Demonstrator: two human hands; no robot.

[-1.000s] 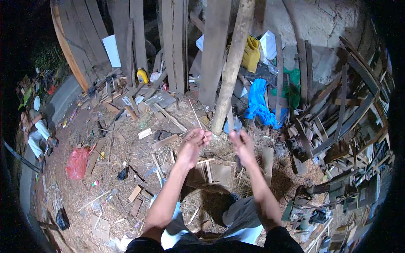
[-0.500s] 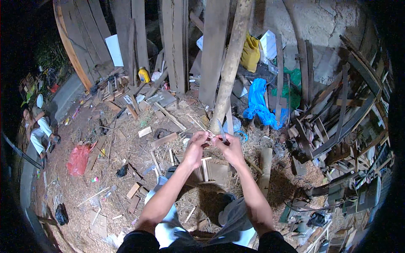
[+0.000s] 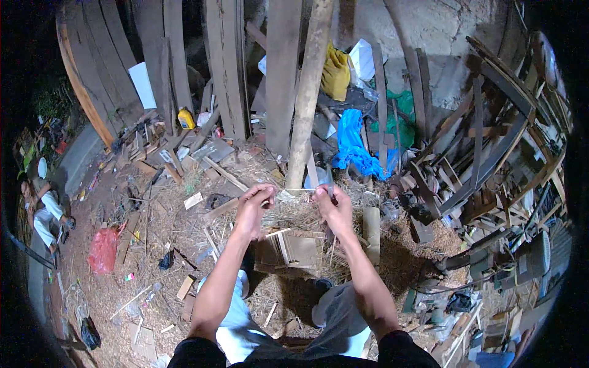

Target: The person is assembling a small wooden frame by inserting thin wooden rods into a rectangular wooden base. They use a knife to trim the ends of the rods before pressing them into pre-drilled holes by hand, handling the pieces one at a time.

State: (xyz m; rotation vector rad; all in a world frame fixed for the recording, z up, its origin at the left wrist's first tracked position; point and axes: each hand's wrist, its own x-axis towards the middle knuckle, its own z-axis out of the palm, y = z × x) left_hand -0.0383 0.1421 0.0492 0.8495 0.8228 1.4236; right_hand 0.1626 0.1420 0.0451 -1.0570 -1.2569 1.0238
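A thin pale strip (image 3: 296, 189), like a sliver of wood or bamboo, is stretched level between my two hands. My left hand (image 3: 253, 207) pinches its left end with the fingers curled in. At the other end, my right hand (image 3: 335, 208) grips the strip between thumb and fingers. A narrow grey-blue blade (image 3: 330, 179), seemingly a knife's, rises from that same hand; its handle is mostly hidden by the palm. Below the hands, a flat brown board (image 3: 305, 250) lies on the ground with a few thin pale sticks (image 3: 283, 248) on it.
A wooden pole (image 3: 308, 92) stands just beyond my hands, near tall leaning planks (image 3: 283, 73). Blue plastic sheeting (image 3: 351, 141) hangs behind. Broken timber (image 3: 485, 153) is heaped right. Scrap wood and a red bag (image 3: 104, 248) lie left, where another person (image 3: 48, 211) sits.
My hands have drawn apart from close together, and the strip now spans the gap between them. The surroundings have shifted left in the view.
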